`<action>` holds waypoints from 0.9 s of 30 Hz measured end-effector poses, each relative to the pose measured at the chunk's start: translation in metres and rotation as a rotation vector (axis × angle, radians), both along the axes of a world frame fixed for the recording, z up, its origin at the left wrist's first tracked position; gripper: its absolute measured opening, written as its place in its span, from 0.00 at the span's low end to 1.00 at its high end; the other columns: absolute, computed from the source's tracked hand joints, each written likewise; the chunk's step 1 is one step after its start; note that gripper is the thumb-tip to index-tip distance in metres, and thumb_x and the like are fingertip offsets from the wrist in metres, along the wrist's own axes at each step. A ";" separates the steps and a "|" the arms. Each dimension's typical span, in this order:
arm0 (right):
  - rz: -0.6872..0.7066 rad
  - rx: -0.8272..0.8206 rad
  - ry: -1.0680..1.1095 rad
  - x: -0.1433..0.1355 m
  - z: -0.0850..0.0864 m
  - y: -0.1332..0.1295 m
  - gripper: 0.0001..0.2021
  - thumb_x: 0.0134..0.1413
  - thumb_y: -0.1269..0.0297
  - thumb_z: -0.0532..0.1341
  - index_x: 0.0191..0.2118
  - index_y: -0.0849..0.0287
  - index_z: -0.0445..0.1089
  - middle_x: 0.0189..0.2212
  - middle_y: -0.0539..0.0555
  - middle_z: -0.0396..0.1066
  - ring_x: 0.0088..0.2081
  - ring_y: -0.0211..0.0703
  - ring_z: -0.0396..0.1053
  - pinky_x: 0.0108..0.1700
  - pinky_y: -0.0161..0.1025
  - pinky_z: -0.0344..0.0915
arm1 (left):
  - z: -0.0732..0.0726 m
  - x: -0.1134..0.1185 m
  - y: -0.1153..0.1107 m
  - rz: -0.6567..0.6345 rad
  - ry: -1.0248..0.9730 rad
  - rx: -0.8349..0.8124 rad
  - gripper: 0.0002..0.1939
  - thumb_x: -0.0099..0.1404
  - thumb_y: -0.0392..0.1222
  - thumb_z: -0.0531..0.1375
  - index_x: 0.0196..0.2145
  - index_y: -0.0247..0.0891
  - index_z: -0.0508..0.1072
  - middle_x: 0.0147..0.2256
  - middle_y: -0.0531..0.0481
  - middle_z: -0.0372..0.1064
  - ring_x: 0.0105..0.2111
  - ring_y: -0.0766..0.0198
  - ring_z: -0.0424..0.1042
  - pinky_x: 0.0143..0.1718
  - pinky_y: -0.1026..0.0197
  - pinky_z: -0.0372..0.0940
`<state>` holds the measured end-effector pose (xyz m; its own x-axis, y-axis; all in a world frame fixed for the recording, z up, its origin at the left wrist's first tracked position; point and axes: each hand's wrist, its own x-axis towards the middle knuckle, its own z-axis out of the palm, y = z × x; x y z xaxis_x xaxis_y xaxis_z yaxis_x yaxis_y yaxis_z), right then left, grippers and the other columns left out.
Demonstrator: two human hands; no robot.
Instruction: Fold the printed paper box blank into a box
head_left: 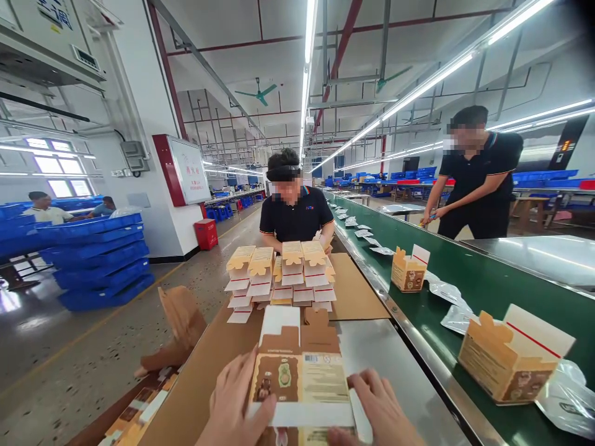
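Flat carton blank (302, 371), printed brown and cream, lies on the worktable (395, 365) between both hands, its top flaps pointing away from the person. Left hand (237, 402) rests fingers (242, 375) spread along the blank's left edge; right hand (383, 409) lays fingers (367, 387) spread on the right edge, pressing rather than pinching. Judged step: squaring the blank before erecting it. Next move likely needs thumbs under the side panels to pop it open. Erected cartons (511, 359) ride the green conveyor (469, 285) beyond the right fingers.

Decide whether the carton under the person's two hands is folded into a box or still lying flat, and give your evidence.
Flat. The carton blank lies spread on the table, its printed panels side by side and flaps extended, with the left hand and right hand pressing its edges.
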<state>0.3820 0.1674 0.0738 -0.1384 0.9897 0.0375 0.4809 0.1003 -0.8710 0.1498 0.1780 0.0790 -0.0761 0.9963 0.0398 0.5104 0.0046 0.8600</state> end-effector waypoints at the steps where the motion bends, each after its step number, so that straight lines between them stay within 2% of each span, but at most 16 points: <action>1: -0.007 0.073 -0.067 0.001 0.000 0.003 0.24 0.37 0.45 0.61 0.36 0.59 0.69 0.36 0.60 0.65 0.41 0.57 0.63 0.45 0.56 0.61 | -0.004 -0.001 0.000 0.046 0.116 0.040 0.34 0.54 0.57 0.52 0.57 0.43 0.55 0.58 0.45 0.53 0.62 0.48 0.41 0.59 0.40 0.38; 3: 0.042 0.130 -0.072 0.002 0.001 0.009 0.22 0.42 0.49 0.59 0.41 0.58 0.67 0.44 0.61 0.63 0.48 0.56 0.60 0.49 0.56 0.59 | -0.005 -0.002 0.000 0.093 0.199 0.106 0.31 0.56 0.57 0.50 0.56 0.47 0.55 0.59 0.46 0.51 0.61 0.49 0.41 0.58 0.40 0.38; 4: 0.082 0.137 -0.087 0.003 0.004 0.011 0.22 0.44 0.51 0.59 0.43 0.58 0.66 0.50 0.62 0.60 0.52 0.56 0.57 0.53 0.55 0.56 | -0.003 -0.002 0.000 0.058 0.209 0.123 0.29 0.57 0.56 0.49 0.56 0.51 0.54 0.60 0.49 0.49 0.61 0.52 0.42 0.59 0.42 0.39; 7: 0.176 0.103 -0.224 0.005 0.015 0.016 0.25 0.45 0.55 0.59 0.50 0.59 0.62 0.57 0.62 0.51 0.59 0.57 0.47 0.58 0.55 0.49 | 0.016 0.007 0.000 -0.188 0.371 0.141 0.21 0.58 0.56 0.50 0.49 0.56 0.62 0.59 0.54 0.51 0.60 0.52 0.45 0.58 0.45 0.41; 10: 0.196 0.079 -0.293 0.006 0.028 0.016 0.25 0.43 0.59 0.60 0.49 0.60 0.62 0.55 0.62 0.55 0.57 0.57 0.50 0.57 0.55 0.50 | 0.043 0.025 0.001 -0.378 0.489 0.036 0.17 0.55 0.53 0.55 0.42 0.48 0.66 0.49 0.49 0.62 0.50 0.49 0.57 0.51 0.47 0.50; 13: 0.122 0.187 -0.327 -0.002 0.030 0.016 0.27 0.36 0.71 0.61 0.49 0.58 0.61 0.52 0.61 0.57 0.53 0.57 0.54 0.54 0.55 0.53 | 0.060 0.039 0.004 -0.412 0.524 -0.122 0.12 0.56 0.47 0.54 0.37 0.42 0.65 0.35 0.49 0.64 0.39 0.54 0.60 0.41 0.53 0.53; 16: 0.094 0.376 -0.361 -0.016 0.020 0.017 0.23 0.33 0.78 0.62 0.41 0.54 0.66 0.46 0.55 0.64 0.47 0.52 0.61 0.47 0.50 0.60 | 0.056 0.044 0.009 -0.470 0.582 -0.163 0.08 0.57 0.46 0.51 0.31 0.40 0.63 0.32 0.49 0.62 0.36 0.55 0.58 0.38 0.55 0.51; 18: 0.114 0.462 -0.401 -0.026 0.010 0.020 0.15 0.34 0.78 0.64 0.31 0.55 0.67 0.37 0.51 0.69 0.39 0.47 0.64 0.40 0.43 0.62 | 0.046 0.043 0.012 -0.520 0.628 -0.104 0.12 0.58 0.50 0.49 0.28 0.39 0.60 0.34 0.47 0.62 0.36 0.55 0.57 0.38 0.54 0.50; 20: 0.121 0.521 -0.460 -0.032 0.000 0.023 0.10 0.38 0.77 0.64 0.27 0.57 0.64 0.31 0.49 0.69 0.34 0.44 0.65 0.35 0.39 0.61 | 0.036 0.041 0.014 -0.534 0.642 -0.063 0.17 0.60 0.55 0.44 0.25 0.39 0.56 0.33 0.46 0.61 0.35 0.55 0.56 0.38 0.53 0.49; 22: 0.129 0.567 -0.460 -0.035 -0.006 0.024 0.08 0.45 0.75 0.60 0.27 0.57 0.60 0.28 0.48 0.69 0.32 0.41 0.64 0.33 0.38 0.60 | 0.032 0.041 0.013 -0.523 0.581 -0.068 0.18 0.61 0.56 0.39 0.24 0.40 0.52 0.32 0.46 0.61 0.33 0.57 0.55 0.37 0.54 0.48; 24: 0.144 0.576 -0.377 -0.034 -0.010 0.025 0.07 0.51 0.74 0.55 0.27 0.57 0.57 0.26 0.47 0.68 0.30 0.38 0.63 0.33 0.36 0.61 | 0.034 0.042 0.010 -0.506 0.455 -0.078 0.19 0.61 0.58 0.38 0.24 0.41 0.51 0.29 0.49 0.59 0.31 0.58 0.53 0.37 0.55 0.47; 27: 0.166 0.592 -0.262 -0.031 -0.015 0.025 0.09 0.51 0.75 0.55 0.26 0.56 0.55 0.25 0.46 0.67 0.30 0.36 0.63 0.33 0.33 0.61 | 0.040 0.044 0.005 -0.462 0.284 -0.109 0.23 0.58 0.64 0.41 0.24 0.41 0.52 0.25 0.54 0.52 0.29 0.60 0.52 0.36 0.58 0.46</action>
<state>0.3514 0.1925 0.0591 -0.3656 0.7769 0.5126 0.6057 0.6167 -0.5027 0.1939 0.1830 0.1195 0.3689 0.9230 -0.1098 0.6921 -0.1939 0.6953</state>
